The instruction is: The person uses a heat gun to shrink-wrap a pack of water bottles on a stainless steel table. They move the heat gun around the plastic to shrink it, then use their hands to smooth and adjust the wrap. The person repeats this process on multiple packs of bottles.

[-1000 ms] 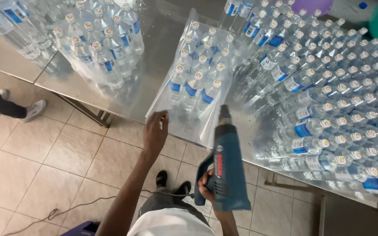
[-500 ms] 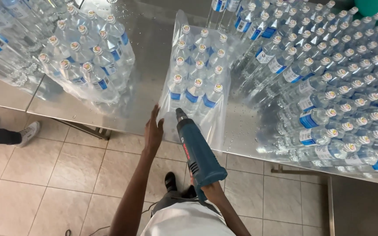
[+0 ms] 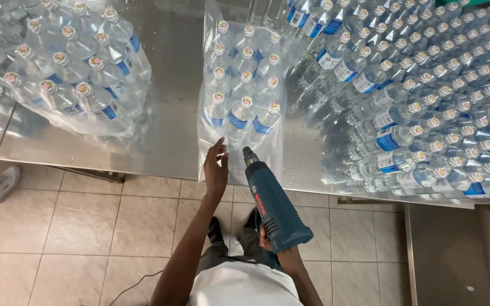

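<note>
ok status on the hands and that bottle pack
Left hand on the plastic bag's open end. Right hand grips blue heat gun, nozzle at bottle pack. Nothing between.

A bagged bottle pack stands on the table between a wrapped pack at left and loose bottles at right; heat gun just before it.

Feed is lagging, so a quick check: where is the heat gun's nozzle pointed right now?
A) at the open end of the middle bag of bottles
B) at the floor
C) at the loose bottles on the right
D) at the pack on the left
A: the right hand aims the heat gun at the near end of the bag, where the left hand touches the plastic.
</note>
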